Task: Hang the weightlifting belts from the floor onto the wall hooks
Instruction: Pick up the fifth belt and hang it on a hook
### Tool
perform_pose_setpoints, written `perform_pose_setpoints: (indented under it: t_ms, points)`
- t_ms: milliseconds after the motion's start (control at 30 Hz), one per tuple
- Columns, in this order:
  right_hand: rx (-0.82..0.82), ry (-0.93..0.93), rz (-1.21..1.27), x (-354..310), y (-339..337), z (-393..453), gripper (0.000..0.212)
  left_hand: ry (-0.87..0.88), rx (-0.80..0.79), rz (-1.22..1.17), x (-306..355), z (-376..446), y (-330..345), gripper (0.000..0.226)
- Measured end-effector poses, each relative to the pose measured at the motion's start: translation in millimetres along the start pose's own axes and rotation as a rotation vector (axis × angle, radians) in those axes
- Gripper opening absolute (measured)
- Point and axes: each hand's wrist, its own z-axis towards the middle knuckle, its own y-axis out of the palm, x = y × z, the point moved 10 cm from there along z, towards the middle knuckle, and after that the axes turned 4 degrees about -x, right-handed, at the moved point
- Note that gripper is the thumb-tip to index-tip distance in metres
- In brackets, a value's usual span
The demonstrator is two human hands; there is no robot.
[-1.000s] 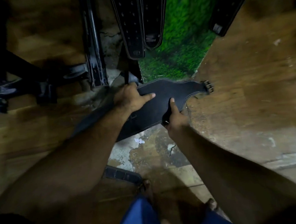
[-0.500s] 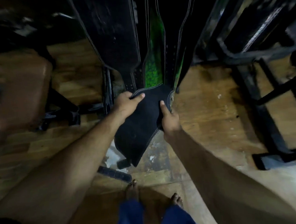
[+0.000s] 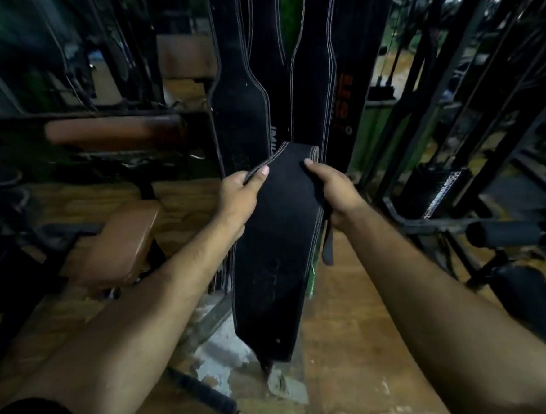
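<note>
A wide black weightlifting belt (image 3: 278,255) with pale stitching hangs lengthwise in front of me, its lower end well above the floor. My left hand (image 3: 238,196) grips its upper left edge and my right hand (image 3: 335,189) grips its upper right edge, thumbs on the face. Right behind it, two black belts hang down the wall: one on the left (image 3: 242,112) and one with red lettering on the right (image 3: 333,73). The hooks are out of view above.
A brown padded bench (image 3: 119,246) stands low at the left. Black gym machine frames (image 3: 471,102) and a foam roller pad (image 3: 506,232) crowd the right. A dark bar (image 3: 200,389) lies on the wooden floor near my feet.
Both hands have lifted the belt from near the floor up to chest height, turning it from flat to hanging lengthwise. My view has tilted up toward the hanging belts.
</note>
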Motion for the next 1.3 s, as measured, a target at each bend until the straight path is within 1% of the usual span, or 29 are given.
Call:
perform_pose_setpoints:
  t_ms: [67, 167, 233, 300, 367, 400, 433, 500, 567, 600, 633, 733, 767, 800, 833, 867, 933, 1000, 1067, 1100, 1167, 1200, 1233, 1267, 1300]
  points:
    - [-0.017, -0.023, -0.052, -35.9, 13.7, -2.2, 0.039, 0.059, 0.004, -0.019, 23.4, -6.6, -5.4, 0.035]
    - [-0.039, -0.048, -0.164, -73.5, 36.0, -3.9, 0.027, 0.161, -0.037, 0.005, 53.0, -15.4, -9.2, 0.047]
    - [-0.047, -0.105, -0.207, -90.7, 49.4, -1.2, 0.023, 0.2, -0.07, 0.031, 67.2, -15.6, -15.1, 0.044]
    - [-0.079, -0.181, -0.201, -106.5, 66.3, -0.6, 0.021, 0.195, -0.091, 0.024, 83.1, -10.2, -23.3, 0.038]
    - [-0.107, -0.223, -0.176, -123.2, 85.0, 0.3, 0.022, 0.218, -0.102, -0.012, 108.8, -2.7, -33.1, 0.025]
    - [-0.112, -0.234, -0.16, -132.6, 94.1, 0.2, 0.023, 0.26, -0.104, -0.04, 124.6, 2.5, -39.0, 0.018]
    - [-0.119, -0.22, -0.147, -140.3, 104.0, -1.5, 0.027, 0.308, -0.1, -0.056, 139.5, 7.9, -45.6, 0.017]
    - [-0.135, -0.132, -0.108, -144.6, 120.8, 0.7, 0.044, 0.399, -0.094, -0.069, 161.9, 15.7, -59.1, 0.024]
    - [-0.134, -0.023, -0.073, -136.9, 131.4, 7.3, 0.054, 0.442, -0.103, -0.076, 168.9, 21.2, -70.7, 0.036]
    - [-0.13, 0.015, -0.055, -132.1, 135.8, 11.8, 0.054, 0.448, -0.119, -0.088, 168.5, 24.5, -76.0, 0.039]
    - [-0.114, 0.046, -0.034, -128.5, 140.9, 15.1, 0.05, 0.448, -0.144, -0.104, 166.5, 27.7, -80.5, 0.037]
    - [-0.037, 0.074, 0.0, -129.8, 157.2, 29.4, 0.033, 0.413, -0.232, -0.141, 158.6, 36.6, -92.0, 0.017]
    - [-0.021, 0.061, -0.005, -134.3, 165.1, 31.0, 0.03, 0.405, -0.26, -0.12, 156.7, 39.9, -95.3, 0.019]
    - [-0.012, 0.035, -0.016, -140.0, 172.3, 34.7, 0.027, 0.4, -0.293, -0.102, 155.0, 44.7, -96.9, 0.028]
    - [-0.006, 0.003, -0.031, -145.5, 179.5, 37.2, 0.024, 0.383, -0.323, -0.092, 155.1, 47.8, -97.5, 0.031]
    - [0.003, -0.045, -0.055, -151.4, 185.1, 40.1, 0.019, 0.362, -0.346, -0.114, 156.8, 49.8, -97.7, 0.029]
    - [0.001, -0.163, -0.079, -161.8, 192.5, 42.1, 0.011, 0.352, -0.344, -0.137, 164.1, 54.4, -99.1, 0.023]
    - [-0.014, -0.301, -0.091, -173.2, 194.0, 44.3, 0.011, 0.377, -0.324, -0.158, 174.1, 56.7, -98.9, 0.017]
    - [-0.054, -0.378, -0.168, -184.1, 192.6, 42.9, 0.015, 0.397, -0.358, -0.181, 179.4, 56.8, -96.3, 0.016]
    - [-0.072, -0.373, -0.219, -188.1, 191.1, 42.6, 0.021, 0.409, -0.384, -0.169, 180.5, 55.9, -94.5, 0.016]
    - [-0.072, -0.258, -0.248, -188.1, 183.9, 46.3, 0.033, 0.426, -0.448, -0.101, 178.0, 53.0, -89.3, 0.015]
    - [-0.061, -0.213, -0.23, -189.3, 180.7, 46.5, 0.03, 0.427, -0.474, -0.064, 174.9, 53.1, -86.5, 0.016]
    - [-0.044, -0.203, -0.209, -192.5, 179.0, 45.7, 0.022, 0.414, -0.489, -0.037, 170.9, 54.8, -84.7, 0.014]
    - [-0.029, -0.217, -0.181, -196.3, 178.9, 45.1, 0.014, 0.405, -0.487, -0.003, 168.4, 57.7, -83.9, 0.01]
    - [-0.026, -0.243, -0.145, -200.6, 179.4, 45.6, 0.01, 0.397, -0.483, 0.019, 169.8, 59.5, -82.4, 0.006]
